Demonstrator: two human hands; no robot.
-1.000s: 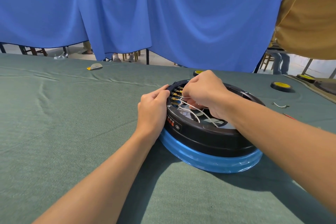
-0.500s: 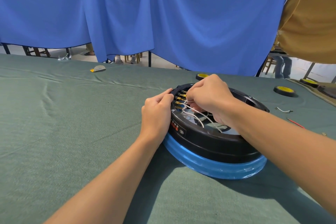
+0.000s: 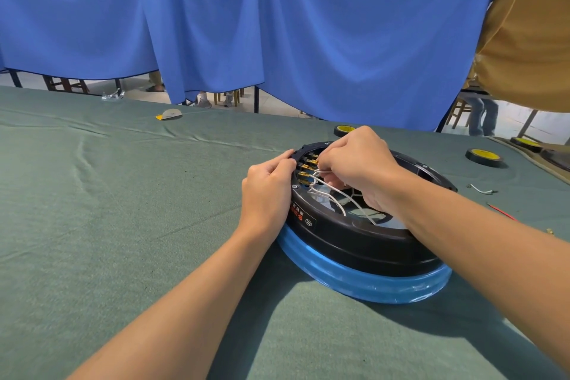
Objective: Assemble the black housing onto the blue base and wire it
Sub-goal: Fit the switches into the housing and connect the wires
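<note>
**Wiring at the terminals of the black housing [image 3: 354, 234]**

Seated flat on the blue base [image 3: 364, 285], right of centre on the green-clothed worktop [image 3: 123, 210]. Steadied at the left rim by the left hand [image 3: 268, 191], with fingers [image 3: 285, 160] curled over the edge just beside the row of brass terminals [image 3: 308, 167]. Reached into from above by the right hand [image 3: 361, 163], with fingers bent tight and pinching a white wire [image 3: 322, 170] right at those terminals; cannot tell which terminal. Strung inside with more white leads [image 3: 331, 196], looping from the terminals down across the pale inner disc.

Farther right on the same cloth, well apart from the base: yellow-capped wheels [image 3: 482, 157], a short scrap of white cable [image 3: 481, 190] and a red strand [image 3: 501, 211]. Behind the worktop, a blue curtain [image 3: 277, 25].
</note>
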